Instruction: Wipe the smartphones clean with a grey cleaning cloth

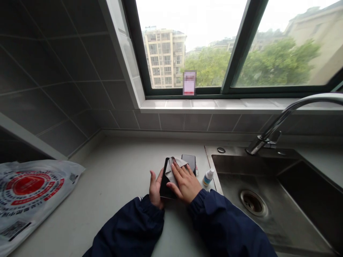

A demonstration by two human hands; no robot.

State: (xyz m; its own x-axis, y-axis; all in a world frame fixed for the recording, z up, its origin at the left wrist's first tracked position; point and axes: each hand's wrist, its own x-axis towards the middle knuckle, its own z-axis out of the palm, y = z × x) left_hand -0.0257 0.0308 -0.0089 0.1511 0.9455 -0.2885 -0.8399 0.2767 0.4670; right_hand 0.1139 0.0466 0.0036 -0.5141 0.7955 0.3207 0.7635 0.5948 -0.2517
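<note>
My left hand (pixel 155 187) grips the left edge of a black, flat device with a smooth dark face (pixel 166 191), a phone or small tablet; I cannot tell which. Over its upper part lies a thin grey cloth (pixel 169 170), pressed down by the fairly flat fingers of my right hand (pixel 186 182). Part of the device is hidden under that hand and the cloth. Just behind my right fingers, a dark phone (pixel 189 159) rests on the counter. A small white-capped bottle (pixel 208 177) with a blue and yellow label stands to the right of my right hand.
The pale countertop (pixel 123 171) runs left to a printed plastic bag (pixel 34 192). On the right are a steel sink (pixel 241 171) and a curved chrome faucet (pixel 264 135). A tiled wall and a window with a white sill (pixel 174 103) stand behind.
</note>
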